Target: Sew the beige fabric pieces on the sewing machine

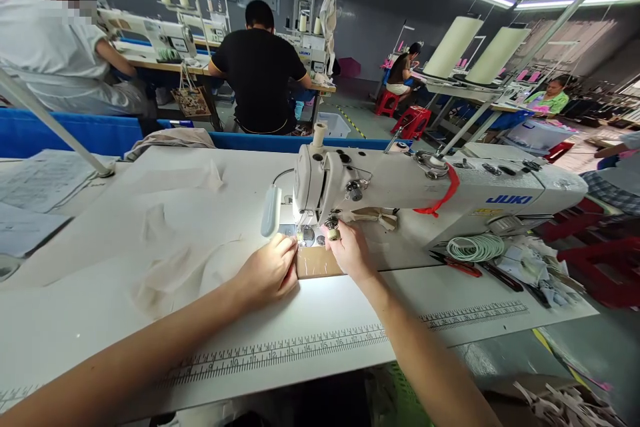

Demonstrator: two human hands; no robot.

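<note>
Reading left to right from my remote seat: printed papers (45, 180) by the tabletop's left edge, then thin pale fabric pieces (165, 280) loose on the tabletop (245, 177). Left hand (267, 267) next, forearm coming from the near edge, fingers bunched narrow beside the needle area; tips mostly tucked, so I can't tell if cloth is pinched there. Sewing machine (450, 187) is what I'm working at: needle end near the middle of the tabletop, long axis running off toward the right edge. Key relation for me: needle parts (307, 235) lie between the hands, just right of the left fingertips, which look slightly nearer; brown panel (317, 265) fills the gap toward the near edge. Right hand (350, 250) reaches in under the machine's arm, fingers curled narrow at the round knob (333, 233); tips partly hidden, can't tell if they grip. Farther right: green coil (475, 248), red-handled snips (457, 265) just beside it, fabric scraps (530, 267) toward the near right corner.
</note>
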